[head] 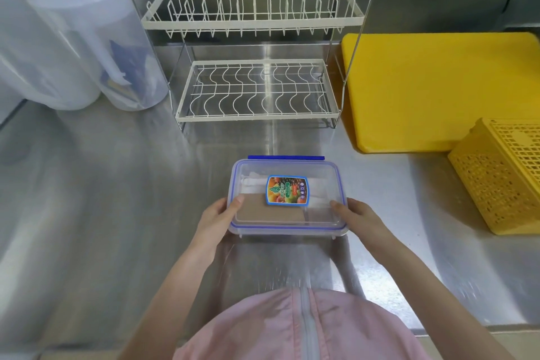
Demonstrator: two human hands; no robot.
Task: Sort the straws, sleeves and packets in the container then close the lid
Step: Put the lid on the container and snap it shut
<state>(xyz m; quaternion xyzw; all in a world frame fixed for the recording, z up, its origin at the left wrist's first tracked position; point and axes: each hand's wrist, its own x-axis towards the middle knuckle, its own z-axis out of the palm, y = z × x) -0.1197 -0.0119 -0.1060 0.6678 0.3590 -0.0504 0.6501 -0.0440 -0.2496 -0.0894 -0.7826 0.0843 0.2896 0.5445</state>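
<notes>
A clear plastic container (336, 228) with a blue-trimmed lid (321, 172) sits on the steel counter in front of me. The lid lies on top and carries a colourful fruit label (287, 190). Through it I see brown sleeves (263, 210) at the near left and white wrapped straws (254, 183) at the far side. My left hand (219, 213) grips the container's left near corner, thumb on the lid. My right hand (358, 213) grips the right near corner the same way. The far blue clasp (286, 157) sticks out flat.
A white wire dish rack (257, 90) stands behind the container. A yellow cutting board (438, 90) and a yellow perforated basket (502, 178) lie to the right. Translucent plastic tubs (73, 47) stand at the far left.
</notes>
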